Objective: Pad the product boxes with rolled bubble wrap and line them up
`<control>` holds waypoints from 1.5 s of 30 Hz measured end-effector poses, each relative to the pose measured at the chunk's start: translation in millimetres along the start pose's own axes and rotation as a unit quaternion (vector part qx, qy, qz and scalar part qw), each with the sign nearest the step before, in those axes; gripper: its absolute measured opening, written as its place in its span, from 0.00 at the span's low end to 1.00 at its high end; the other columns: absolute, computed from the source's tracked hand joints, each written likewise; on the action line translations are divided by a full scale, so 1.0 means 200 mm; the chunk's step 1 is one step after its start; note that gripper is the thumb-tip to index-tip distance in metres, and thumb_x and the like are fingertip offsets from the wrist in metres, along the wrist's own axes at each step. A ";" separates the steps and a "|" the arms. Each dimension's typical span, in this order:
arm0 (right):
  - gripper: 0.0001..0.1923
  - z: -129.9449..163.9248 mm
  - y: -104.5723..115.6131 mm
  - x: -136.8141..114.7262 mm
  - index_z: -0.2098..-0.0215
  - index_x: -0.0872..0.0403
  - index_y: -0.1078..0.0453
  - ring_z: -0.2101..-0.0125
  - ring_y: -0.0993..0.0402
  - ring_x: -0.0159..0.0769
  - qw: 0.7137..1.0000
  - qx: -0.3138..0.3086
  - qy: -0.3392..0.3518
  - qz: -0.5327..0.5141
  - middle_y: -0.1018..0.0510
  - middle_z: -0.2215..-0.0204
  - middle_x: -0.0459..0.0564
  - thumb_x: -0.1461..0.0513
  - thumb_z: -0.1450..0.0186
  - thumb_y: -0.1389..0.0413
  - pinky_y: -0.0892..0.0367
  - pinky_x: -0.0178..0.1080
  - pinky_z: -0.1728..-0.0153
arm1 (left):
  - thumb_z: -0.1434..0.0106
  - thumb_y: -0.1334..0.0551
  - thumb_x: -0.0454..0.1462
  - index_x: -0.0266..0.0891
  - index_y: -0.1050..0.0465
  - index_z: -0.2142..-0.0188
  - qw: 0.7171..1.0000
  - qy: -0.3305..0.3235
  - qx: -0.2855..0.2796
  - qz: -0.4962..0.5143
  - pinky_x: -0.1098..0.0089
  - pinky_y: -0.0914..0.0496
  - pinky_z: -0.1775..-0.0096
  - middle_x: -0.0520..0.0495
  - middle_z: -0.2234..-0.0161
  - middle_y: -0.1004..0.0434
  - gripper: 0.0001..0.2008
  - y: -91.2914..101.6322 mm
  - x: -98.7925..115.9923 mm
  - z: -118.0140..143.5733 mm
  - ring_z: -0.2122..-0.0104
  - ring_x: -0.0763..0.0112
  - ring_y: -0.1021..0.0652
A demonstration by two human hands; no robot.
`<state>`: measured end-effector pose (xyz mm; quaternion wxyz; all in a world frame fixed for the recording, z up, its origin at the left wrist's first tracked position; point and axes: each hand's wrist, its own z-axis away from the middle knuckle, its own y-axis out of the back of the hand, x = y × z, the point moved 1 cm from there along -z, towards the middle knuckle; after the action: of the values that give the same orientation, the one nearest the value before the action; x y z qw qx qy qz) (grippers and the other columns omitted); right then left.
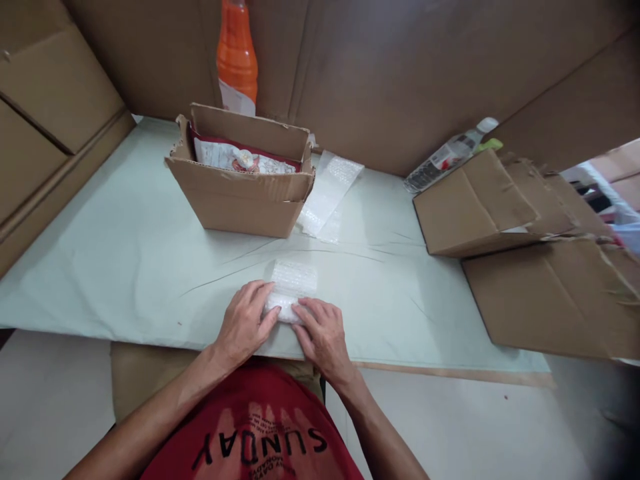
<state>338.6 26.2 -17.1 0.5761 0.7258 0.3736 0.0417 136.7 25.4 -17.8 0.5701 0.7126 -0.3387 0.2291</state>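
Note:
A small piece of bubble wrap (pixel 294 283) lies on the pale green sheet (pixel 125 267) near the table's front edge, its near end rolled around something I cannot make out. My left hand (pixel 245 323) presses on the left side of that rolled end. From the right, my right hand (pixel 323 337) has its fingers on the same roll. Both hands grip the wrap together.
An open cardboard box (pixel 240 193) holding red-and-white packets stands behind the wrap. Beside it lies another bubble wrap strip (pixel 330 193). An orange bottle (pixel 237 57) stands at the back. Flattened cardboard boxes (pixel 525 253) and a clear water bottle (pixel 450 157) are at the right.

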 end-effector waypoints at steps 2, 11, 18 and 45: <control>0.13 -0.03 -0.02 0.01 0.47 0.52 0.27 0.55 0.24 0.44 0.999 0.019 -0.037 -0.034 0.18 0.54 0.55 0.64 0.29 0.45 0.33 0.47 0.53 | 0.33 0.40 0.41 0.37 0.33 0.42 0.992 0.081 0.013 0.094 0.54 0.26 0.50 0.37 0.50 0.25 0.22 0.02 0.00 0.03 0.52 0.57 0.23; 0.16 -0.06 -0.01 -0.05 0.49 0.53 0.24 0.56 0.20 0.41 0.931 -0.013 -0.234 -0.278 0.17 0.55 0.53 0.56 0.31 0.44 0.26 0.40 0.56 | 0.47 0.29 0.42 0.37 0.43 0.38 0.736 0.391 0.075 0.547 0.54 0.28 0.44 0.33 0.41 0.31 0.41 0.03 0.10 0.12 0.43 0.53 0.24; 0.17 -0.02 -0.05 -0.11 0.50 0.53 0.27 0.65 0.22 0.37 0.856 -0.023 -0.302 -0.418 0.17 0.62 0.50 0.53 0.32 0.43 0.27 0.37 0.65 | 0.48 0.28 0.36 0.36 0.30 0.48 0.667 0.387 0.011 0.637 0.61 0.31 0.44 0.41 0.51 0.21 0.28 0.01 0.15 0.12 0.49 0.61 0.22; 0.15 -0.20 -0.06 -0.12 0.55 0.53 0.28 0.67 0.24 0.36 0.848 -0.019 -0.238 -0.474 0.21 0.67 0.49 0.51 0.33 0.42 0.28 0.36 0.65 | 0.37 0.38 0.37 0.40 0.29 0.45 0.906 0.216 -0.001 0.365 0.63 0.28 0.51 0.43 0.54 0.21 0.20 0.04 0.11 0.04 0.56 0.61 0.22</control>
<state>296.0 43.9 -4.7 0.6111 0.4368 0.5227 -0.4032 144.6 12.6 0.4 0.5063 0.4715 -0.4445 0.5690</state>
